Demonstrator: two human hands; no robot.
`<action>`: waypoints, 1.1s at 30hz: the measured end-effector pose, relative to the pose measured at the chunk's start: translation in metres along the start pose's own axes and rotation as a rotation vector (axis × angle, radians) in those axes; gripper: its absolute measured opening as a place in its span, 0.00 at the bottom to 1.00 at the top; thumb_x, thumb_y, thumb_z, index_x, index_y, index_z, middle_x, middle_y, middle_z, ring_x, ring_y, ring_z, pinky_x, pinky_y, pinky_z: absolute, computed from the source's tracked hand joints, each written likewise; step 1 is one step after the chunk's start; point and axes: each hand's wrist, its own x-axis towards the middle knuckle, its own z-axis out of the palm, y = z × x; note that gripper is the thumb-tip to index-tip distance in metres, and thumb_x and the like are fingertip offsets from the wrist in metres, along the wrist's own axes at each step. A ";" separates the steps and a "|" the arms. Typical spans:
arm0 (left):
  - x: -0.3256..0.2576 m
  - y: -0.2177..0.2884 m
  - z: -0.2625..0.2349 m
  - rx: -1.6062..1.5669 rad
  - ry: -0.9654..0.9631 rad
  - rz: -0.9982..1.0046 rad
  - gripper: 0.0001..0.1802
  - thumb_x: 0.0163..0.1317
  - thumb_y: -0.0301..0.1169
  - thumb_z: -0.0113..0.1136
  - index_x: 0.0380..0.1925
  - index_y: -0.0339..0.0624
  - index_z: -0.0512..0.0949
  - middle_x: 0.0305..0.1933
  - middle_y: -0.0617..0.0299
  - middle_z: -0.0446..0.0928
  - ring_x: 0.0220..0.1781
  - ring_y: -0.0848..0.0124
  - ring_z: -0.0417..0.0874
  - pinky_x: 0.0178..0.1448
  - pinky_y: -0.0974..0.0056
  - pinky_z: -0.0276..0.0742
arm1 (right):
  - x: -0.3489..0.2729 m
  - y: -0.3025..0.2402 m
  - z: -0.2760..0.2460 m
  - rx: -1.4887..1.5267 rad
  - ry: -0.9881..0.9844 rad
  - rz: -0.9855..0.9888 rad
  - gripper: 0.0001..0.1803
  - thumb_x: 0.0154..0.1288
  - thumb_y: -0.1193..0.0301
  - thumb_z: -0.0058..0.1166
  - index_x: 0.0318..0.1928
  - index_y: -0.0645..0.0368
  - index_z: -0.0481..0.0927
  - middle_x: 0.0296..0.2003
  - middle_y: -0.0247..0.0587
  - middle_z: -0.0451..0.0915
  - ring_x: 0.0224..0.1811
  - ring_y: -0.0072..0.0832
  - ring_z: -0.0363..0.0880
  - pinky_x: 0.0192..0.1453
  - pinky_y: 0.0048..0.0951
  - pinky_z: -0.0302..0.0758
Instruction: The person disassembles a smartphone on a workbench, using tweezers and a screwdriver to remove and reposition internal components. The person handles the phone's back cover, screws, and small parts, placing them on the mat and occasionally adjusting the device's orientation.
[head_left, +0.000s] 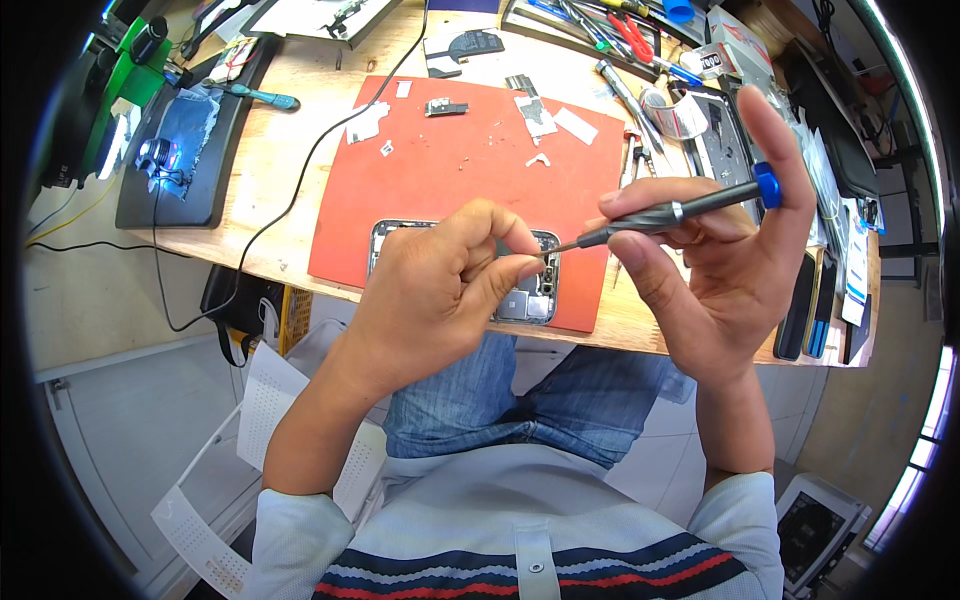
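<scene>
A screwdriver (660,216) with a dark handle and a blue end cap lies between the thumb and fingers of my right hand (725,270). Its thin shaft points left. My left hand (430,285) pinches at the tip of that shaft; whether a small screw is there is too small to tell. Below both hands an opened smartphone (527,305) rests on the red mat (400,185), its inner parts showing. My left hand hides much of the phone's middle.
Small phone parts, including a dark module (446,107) and a metal shield (530,108), lie on the mat's far half. Tweezers and pens stand by a tape roll (678,112) at right. A black cable (330,140) crosses the table at left, near a teal-handled tool (265,97).
</scene>
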 end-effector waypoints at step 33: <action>-0.020 0.008 -0.012 0.847 -0.164 0.116 0.30 0.59 0.22 0.65 0.63 0.55 0.84 0.25 0.62 0.80 0.27 0.61 0.84 0.31 0.53 0.76 | 0.004 0.027 0.002 -0.339 -0.252 -0.074 0.50 0.63 0.89 0.68 0.79 0.64 0.52 0.68 0.54 0.73 0.49 0.32 0.89 0.52 0.31 0.92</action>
